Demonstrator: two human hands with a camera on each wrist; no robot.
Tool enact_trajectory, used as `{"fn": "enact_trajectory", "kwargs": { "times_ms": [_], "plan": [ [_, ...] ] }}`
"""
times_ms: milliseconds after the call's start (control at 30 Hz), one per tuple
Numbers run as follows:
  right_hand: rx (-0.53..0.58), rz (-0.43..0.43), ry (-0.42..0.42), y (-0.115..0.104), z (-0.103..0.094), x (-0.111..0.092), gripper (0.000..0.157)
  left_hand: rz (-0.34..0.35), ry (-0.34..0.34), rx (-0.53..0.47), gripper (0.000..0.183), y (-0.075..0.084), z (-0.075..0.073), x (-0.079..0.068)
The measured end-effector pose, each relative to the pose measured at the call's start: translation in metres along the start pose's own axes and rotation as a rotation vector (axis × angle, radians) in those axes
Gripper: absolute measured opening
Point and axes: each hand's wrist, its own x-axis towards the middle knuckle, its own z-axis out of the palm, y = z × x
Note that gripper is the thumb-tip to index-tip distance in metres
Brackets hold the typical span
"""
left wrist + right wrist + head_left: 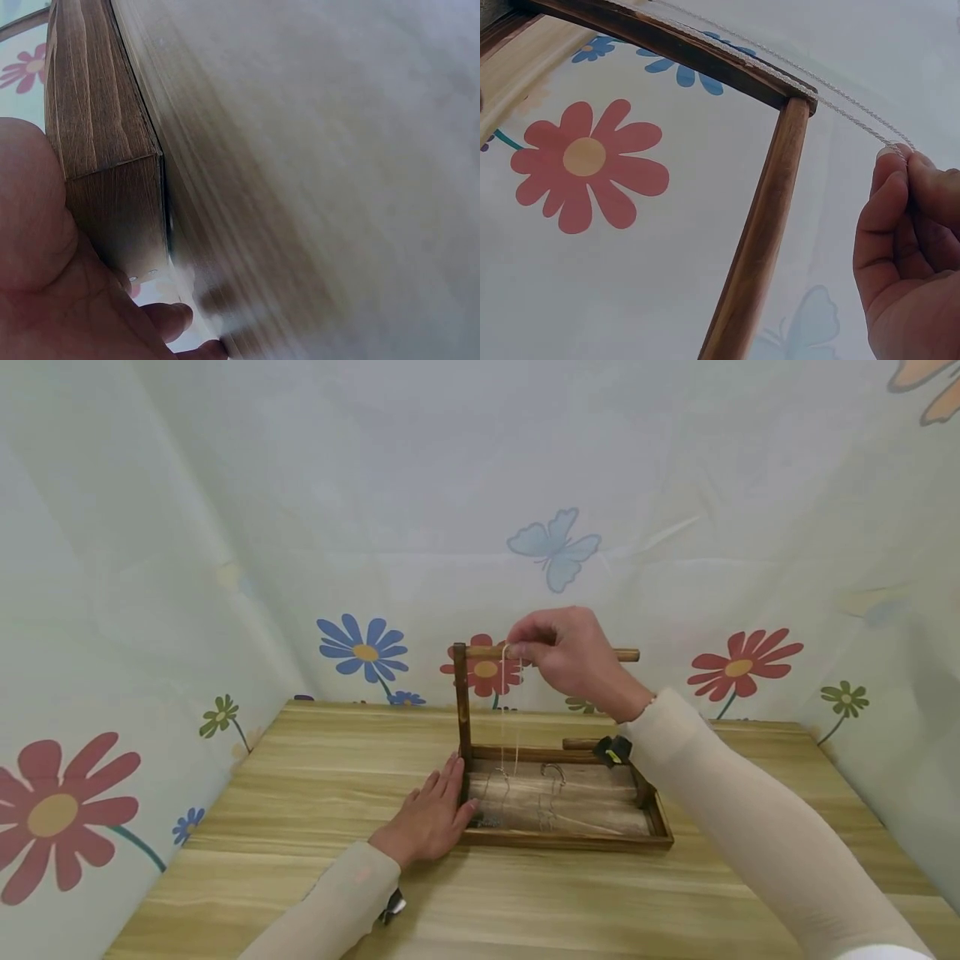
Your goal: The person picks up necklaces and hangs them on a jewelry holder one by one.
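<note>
A dark wooden jewelry stand (462,706) has a tall post at its left end, a top bar (627,655) and a shallow tray (562,841). My right hand (573,652) pinches a thin silver necklace chain (855,120) between thumb and fingertips at the height of the bar. Two strands of it hang down toward the tray in the head view. My left hand (429,818) rests against the tray's left end, fingers extended along the outside and thumb at the front corner. Its palm lies close to the stand's wood (112,217) in the left wrist view.
Inside the tray lie a curved metal piece (555,772) and some fine chains (546,814). A shorter wooden bar (581,744) sits at the back right, partly behind a black wrist strap (611,751). The wood-grain table (337,760) meets a flower-printed backdrop (420,527).
</note>
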Motion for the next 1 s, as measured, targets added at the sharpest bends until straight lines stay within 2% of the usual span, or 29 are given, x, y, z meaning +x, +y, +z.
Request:
{"fn": "enact_trajectory", "kwargs": {
  "times_ms": [200, 500, 1000],
  "plan": [
    [0.001, 0.005, 0.021, -0.005, -0.001, 0.006, 0.012, -0.003, -0.002, 0.002, 0.073, 0.001, 0.0, 0.0],
    [0.022, 0.06, 0.036, -0.004, -0.003, 0.012, 0.015, -0.008, -0.013, -0.003, 0.073, 0.002, -0.001, 0.0],
    [-0.047, 0.117, 0.088, 0.0, -0.01, 0.013, 0.014, -0.011, -0.01, 0.006, 0.074, 0.001, -0.001, 0.002]
  ]
}}
